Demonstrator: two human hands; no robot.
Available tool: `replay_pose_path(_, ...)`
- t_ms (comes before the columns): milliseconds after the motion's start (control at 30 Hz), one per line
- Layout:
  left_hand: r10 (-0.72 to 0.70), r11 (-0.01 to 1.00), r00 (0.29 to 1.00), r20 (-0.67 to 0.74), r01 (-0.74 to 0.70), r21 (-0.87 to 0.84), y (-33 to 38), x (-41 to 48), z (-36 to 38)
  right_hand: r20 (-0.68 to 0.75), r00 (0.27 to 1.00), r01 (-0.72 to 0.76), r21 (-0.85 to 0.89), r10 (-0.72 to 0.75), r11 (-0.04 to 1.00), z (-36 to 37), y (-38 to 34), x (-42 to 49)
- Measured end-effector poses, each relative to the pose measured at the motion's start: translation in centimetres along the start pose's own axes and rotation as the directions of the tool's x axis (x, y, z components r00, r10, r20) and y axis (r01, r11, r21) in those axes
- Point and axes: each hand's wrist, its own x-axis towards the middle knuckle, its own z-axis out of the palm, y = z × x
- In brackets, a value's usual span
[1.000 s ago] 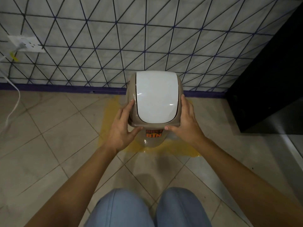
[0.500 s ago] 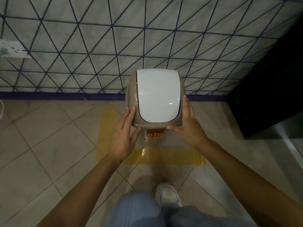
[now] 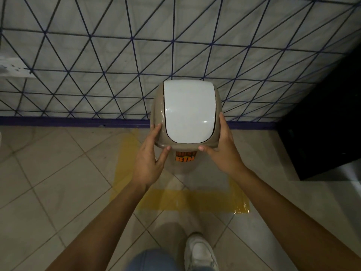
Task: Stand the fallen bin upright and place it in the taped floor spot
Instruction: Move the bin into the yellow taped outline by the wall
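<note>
A beige bin (image 3: 185, 149) with a white swing lid and an orange "BIN" label stands upright, seen from above. Its lower body sits inside the yellow taped floor spot (image 3: 193, 200), close to the wall. My left hand (image 3: 150, 159) clasps the left side of the lid rim, thumb under the front edge. On the right side of the rim my right hand (image 3: 222, 151) grips it, thumb at the front corner. The bin's base is hidden under its own top.
A tiled wall with dark diagonal lines and a purple skirting (image 3: 74, 122) runs behind the bin. A black cabinet (image 3: 324, 124) stands at the right. My white shoe (image 3: 199, 251) and a blue-jeaned knee are below the tape.
The view has tilted up and pulled back as I rise; more of the tape's front strip shows. Both hands have stayed on the bin's rim.
</note>
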Motion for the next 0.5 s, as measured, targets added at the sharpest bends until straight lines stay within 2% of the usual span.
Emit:
replay_pose_path(200,-0.010,1.000,1.000,0.003,0.010,0.007,0.1,2.6,-0.1,-0.019,1.000,-0.020,0.079,0.021,0.997,0.1,0.3,2.6)
replay_pose_path(500,-0.041,0.998,0.999,0.017,0.042,-0.045,-0.8,4.9,0.4,-0.038,0.998,-0.042,0.085,0.046,0.995,0.3,1.0,4.7)
